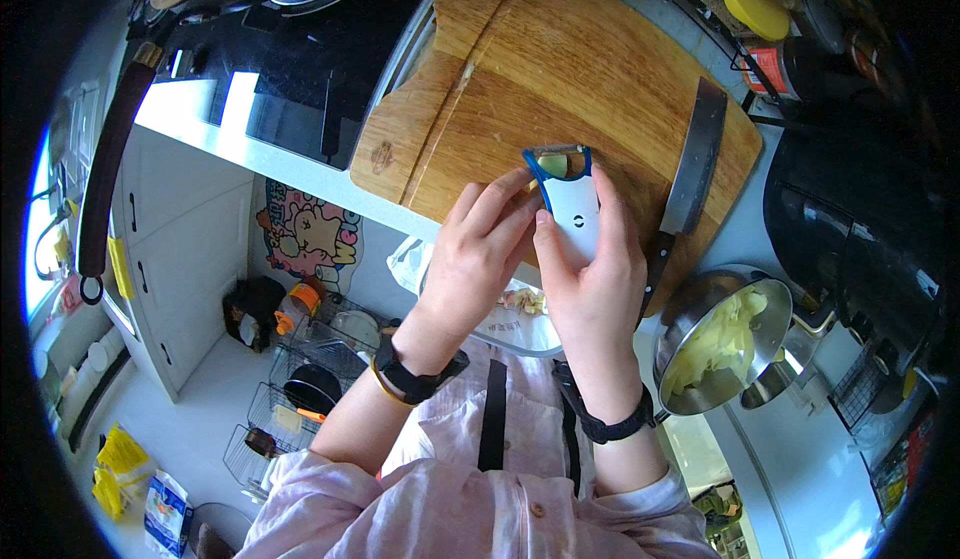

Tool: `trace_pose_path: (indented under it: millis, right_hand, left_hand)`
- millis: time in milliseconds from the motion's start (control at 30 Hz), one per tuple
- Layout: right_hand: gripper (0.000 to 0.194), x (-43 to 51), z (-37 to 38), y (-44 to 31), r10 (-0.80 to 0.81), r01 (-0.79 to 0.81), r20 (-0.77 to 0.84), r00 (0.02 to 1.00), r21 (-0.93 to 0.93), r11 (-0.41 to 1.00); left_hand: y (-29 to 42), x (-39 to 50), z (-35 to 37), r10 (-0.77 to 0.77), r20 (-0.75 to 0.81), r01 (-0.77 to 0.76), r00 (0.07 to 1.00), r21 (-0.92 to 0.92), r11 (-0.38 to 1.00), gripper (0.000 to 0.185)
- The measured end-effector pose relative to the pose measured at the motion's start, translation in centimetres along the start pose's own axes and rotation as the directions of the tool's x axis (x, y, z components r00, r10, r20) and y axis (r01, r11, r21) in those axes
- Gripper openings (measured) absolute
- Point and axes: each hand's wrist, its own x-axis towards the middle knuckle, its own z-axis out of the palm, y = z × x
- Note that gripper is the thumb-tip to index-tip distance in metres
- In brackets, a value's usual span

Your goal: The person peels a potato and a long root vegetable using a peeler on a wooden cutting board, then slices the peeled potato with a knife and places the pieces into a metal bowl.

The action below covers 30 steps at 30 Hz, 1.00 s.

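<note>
My right hand [596, 281] grips a white and blue peeler [574, 210] by its broad handle, its blade end pointing away from me over a wooden cutting board [585, 56]. Through the opening behind the blade shows a pale green vegetable piece [553, 165]. My left hand [476, 251] is beside the peeler with bent fingers, the fingertips at its blue edge. Whether those fingertips hold the piece is hidden. A kitchen knife [697, 161] with a black handle lies along the board's right side.
At right, a tilted metal bowl [671, 300] contains pale yellow-green slices [724, 341]. Below my hands is a lined bin [525, 345] with scraps [523, 301]. A black cooktop [292, 101] adjoins the board at left, where a dark pan handle [112, 176] juts out. A wire rack [259, 409] stands lower left.
</note>
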Motion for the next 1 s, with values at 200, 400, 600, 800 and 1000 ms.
trace_pose_path:
  millis: [200, 400, 600, 800, 1000]
  right_hand:
    - [0.060, 0.0, -0.1, 0.3, -0.045, 0.045, -0.016, 0.999, -0.019, 0.999]
    - [0.061, -0.1, 0.2, 0.1, -0.049, 0.049, 0.002, 0.999, -0.082, 0.995]
    - [0.064, -0.3, 0.6, 0.0, -0.081, 0.080, -0.005, 0.997, -0.163, 0.983]
    - [0.059, 0.0, 0.6, -0.6, 0.000, 0.002, 0.021, 1.000, -0.108, 0.994]
    - [0.058, -0.2, 0.4, -0.8, 0.023, -0.018, 0.042, 0.999, -0.123, 0.992]
  left_hand:
    - [-1.1, 0.8, -0.7, 0.076, 0.042, -0.077, 0.996, 0.019, 0.997, 0.037]
    - [-0.1, 0.1, 0.7, 0.005, -0.088, -0.004, 0.996, 0.009, 1.000, 0.037]
    - [-0.2, -0.6, 1.4, -0.004, -0.161, 0.003, 0.987, -0.005, 1.000, 0.038]
    - [-0.2, -0.8, 1.8, -0.025, -0.190, 0.018, 0.981, -0.039, 0.999, 0.037]
    - [-0.2, -0.9, 1.8, -0.014, -0.183, 0.011, 0.983, -0.019, 1.000, 0.036]
